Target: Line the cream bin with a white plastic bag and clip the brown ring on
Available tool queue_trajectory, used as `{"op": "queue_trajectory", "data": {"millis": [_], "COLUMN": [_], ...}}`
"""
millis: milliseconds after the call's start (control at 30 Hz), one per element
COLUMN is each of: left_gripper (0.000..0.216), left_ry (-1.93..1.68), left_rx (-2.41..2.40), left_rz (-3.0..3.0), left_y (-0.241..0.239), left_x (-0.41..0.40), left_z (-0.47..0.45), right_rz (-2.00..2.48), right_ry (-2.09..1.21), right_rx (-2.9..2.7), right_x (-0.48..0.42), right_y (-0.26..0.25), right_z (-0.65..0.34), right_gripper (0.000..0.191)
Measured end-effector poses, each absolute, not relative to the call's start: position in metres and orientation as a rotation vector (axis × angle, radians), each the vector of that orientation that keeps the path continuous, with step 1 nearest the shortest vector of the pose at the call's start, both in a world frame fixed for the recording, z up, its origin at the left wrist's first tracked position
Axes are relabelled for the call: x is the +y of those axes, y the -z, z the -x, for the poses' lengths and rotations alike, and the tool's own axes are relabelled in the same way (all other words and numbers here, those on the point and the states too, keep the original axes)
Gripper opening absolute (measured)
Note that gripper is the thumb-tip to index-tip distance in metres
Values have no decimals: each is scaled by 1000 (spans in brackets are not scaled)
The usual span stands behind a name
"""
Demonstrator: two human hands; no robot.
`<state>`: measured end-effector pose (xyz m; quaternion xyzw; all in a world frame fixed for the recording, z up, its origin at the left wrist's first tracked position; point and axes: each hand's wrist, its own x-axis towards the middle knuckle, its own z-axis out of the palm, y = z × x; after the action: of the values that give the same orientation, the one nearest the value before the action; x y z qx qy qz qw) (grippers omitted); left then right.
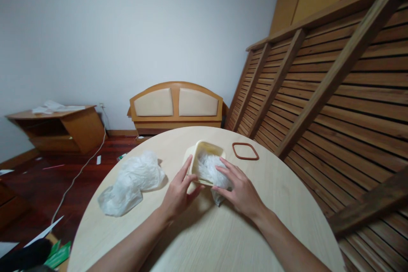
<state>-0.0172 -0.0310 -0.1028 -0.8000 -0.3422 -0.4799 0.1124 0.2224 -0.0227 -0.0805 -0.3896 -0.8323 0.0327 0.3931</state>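
Note:
A small cream plastic bin (208, 146) is tilted on the round table, its opening turned toward me. My left hand (183, 187) grips its left rim, thumb and fingers closed about the edge. A crumpled white plastic bag (208, 167) lies partly inside the bin, and one end hangs out over the near rim. My right hand (237, 185) has its fingers curled around the bag at the bin's right side. Right of the bin, a brown rounded-square ring (245, 158) lies flat. Another crumpled plastic bag (132, 182) rests on the left of the table.
The pale round wooden table (280, 212) stands before me. Behind it is a headboard (177, 121) against the wall. Wooden slatted panels (318, 102) lean along the right. A low cabinet (73, 129) with papers and a cable (84, 165) on the floor are at left.

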Motion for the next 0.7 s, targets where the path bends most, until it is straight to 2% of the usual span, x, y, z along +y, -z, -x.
{"op": "queue_trajectory", "data": {"millis": [300,700], "left_gripper": [9,7], "left_ry": [1514,1435], "left_rx": [-1093,-1109], "left_rz": [2269,2245], "left_y": [109,109], "left_x": [-27,-23], "left_z": [17,21], "right_rz": [858,794], "right_ry": [108,88], "right_rx": [-2251,-2170], "right_x": [-16,-10], "right_y": [83,81], "right_z": [-226,-233], "right_gripper": [43,32]}}
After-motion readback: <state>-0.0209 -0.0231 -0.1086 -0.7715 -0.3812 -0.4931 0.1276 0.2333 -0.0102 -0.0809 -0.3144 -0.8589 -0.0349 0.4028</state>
